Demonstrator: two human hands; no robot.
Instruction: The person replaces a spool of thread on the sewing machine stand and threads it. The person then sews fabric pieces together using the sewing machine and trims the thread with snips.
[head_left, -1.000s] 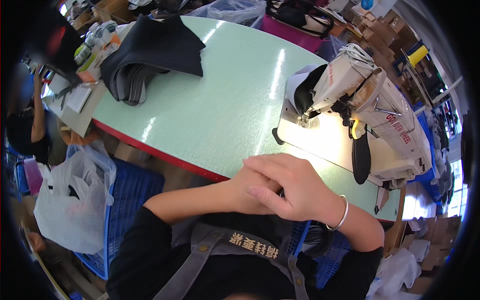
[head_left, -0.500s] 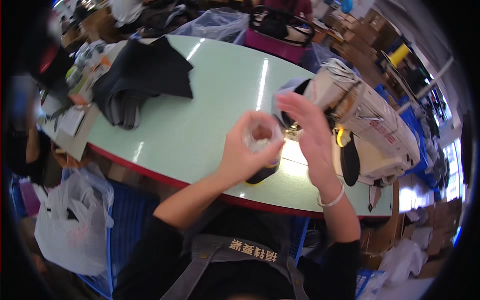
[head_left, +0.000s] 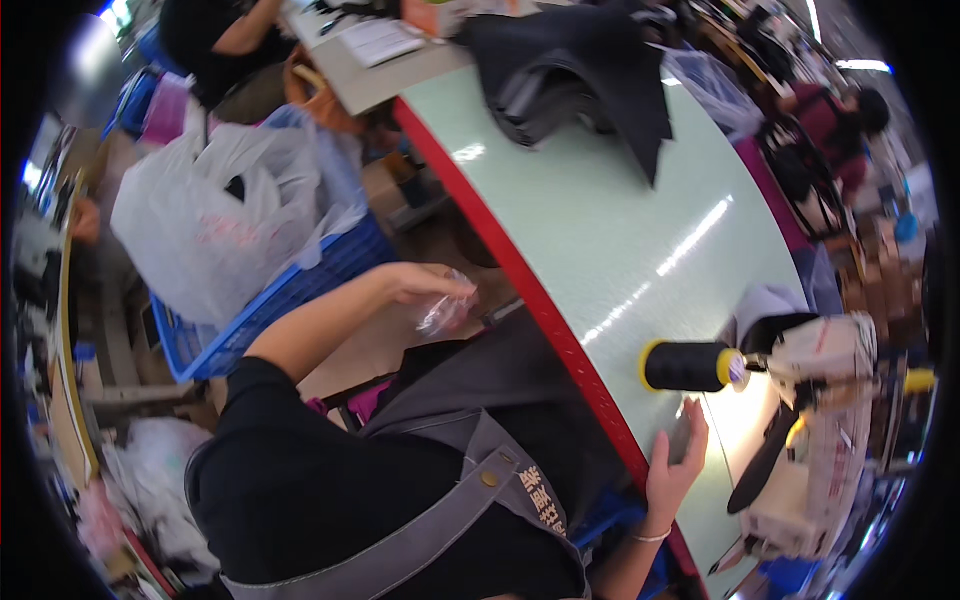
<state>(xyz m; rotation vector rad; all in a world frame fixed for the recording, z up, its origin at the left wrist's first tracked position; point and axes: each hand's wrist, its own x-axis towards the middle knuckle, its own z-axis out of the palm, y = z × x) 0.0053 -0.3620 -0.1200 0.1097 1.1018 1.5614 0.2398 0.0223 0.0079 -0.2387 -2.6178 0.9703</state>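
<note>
My left hand is off the table's edge, its fingers closed on a crumpled clear plastic wrapper. On the pale green tabletop, beside the sewing machine, is a spool of black thread with yellow ends. I cannot tell whether the spool stands or lies. My right hand is just on the near side of the spool, above the table's edge. Its thumb and fingers are apart and hold nothing. A gap shows between the fingertips and the spool.
A folded dark fabric piece lies at the table's far end. To the left, a blue basket holds a white plastic bag. The table has a red edge. Other people sit beyond.
The spool was in my left hand inside clear plastic; now it rests on the table unwrapped. My left hand has moved left with the plastic, my right hand has lowered, and the view has turned left.
</note>
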